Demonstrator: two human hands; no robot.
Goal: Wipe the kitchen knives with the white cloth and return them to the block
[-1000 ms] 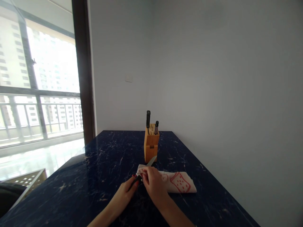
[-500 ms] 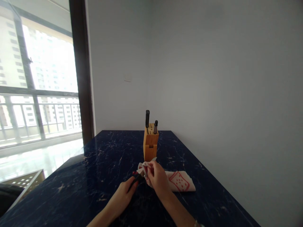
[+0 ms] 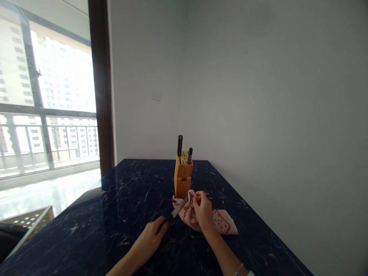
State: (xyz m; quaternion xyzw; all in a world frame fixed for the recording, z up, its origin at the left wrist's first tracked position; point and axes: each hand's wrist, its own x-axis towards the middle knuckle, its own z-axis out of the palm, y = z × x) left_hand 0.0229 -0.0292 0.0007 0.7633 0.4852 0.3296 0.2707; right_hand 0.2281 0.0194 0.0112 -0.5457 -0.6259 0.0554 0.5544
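As left hand (image 3: pixel 150 238) grips knife (image 3: pixel 174 212), right (image 3: pixel 204 211) pinches cloth (image 3: pixel 188 214).

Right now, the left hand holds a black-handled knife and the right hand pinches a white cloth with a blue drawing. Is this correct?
Not quite: the drawing on the white cloth is red, not blue, as the head view shows. The left hand holds the black-handled knife and the right hand pinches the white cloth.

Walls: we face bare grey walls (image 3: pixel 258 96)
Window: on our left, a tall window (image 3: pixel 63 76), dark frame (image 3: pixel 100 88), balcony railing (image 3: pixel 69 132) beyond
Floor: glossy floor (image 3: pixel 43 195) shining with daylight
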